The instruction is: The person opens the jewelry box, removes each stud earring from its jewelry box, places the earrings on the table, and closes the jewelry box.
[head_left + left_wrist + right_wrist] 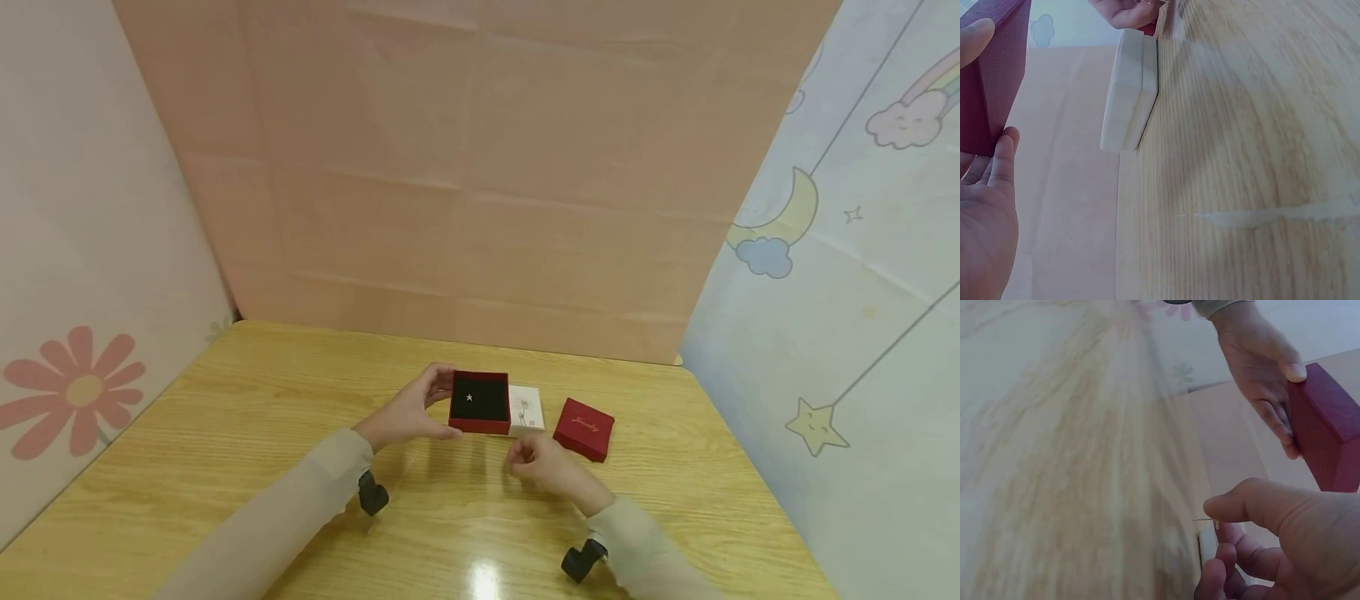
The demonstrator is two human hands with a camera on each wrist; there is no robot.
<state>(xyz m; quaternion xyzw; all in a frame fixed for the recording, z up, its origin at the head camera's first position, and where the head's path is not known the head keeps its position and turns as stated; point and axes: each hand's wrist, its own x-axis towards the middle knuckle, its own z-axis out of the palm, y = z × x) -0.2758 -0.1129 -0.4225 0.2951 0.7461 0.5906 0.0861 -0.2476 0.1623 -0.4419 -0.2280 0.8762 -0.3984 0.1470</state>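
In the head view my left hand [408, 410] grips a red jewelry box [480, 426] by its left side, held up off the table. Black foam [489, 404] fills the box, and a small silver star stud [469, 397] sits in it left of centre. My right hand [555, 468] is in front of the box, to its right. In the right wrist view its thumb and index finger pinch a tiny earring, whose thin metal post [1202, 519] sticks out; the rest is mostly hidden. The left wrist view shows the left thumb and fingers on the box's outer walls [997, 75].
A white box [527, 407] with a flower print lies on the wooden table [337, 358] behind the right hand. To its right is the red lid [585, 427] with gold lettering. Cloth screens [450, 167] stand at the back and both sides.
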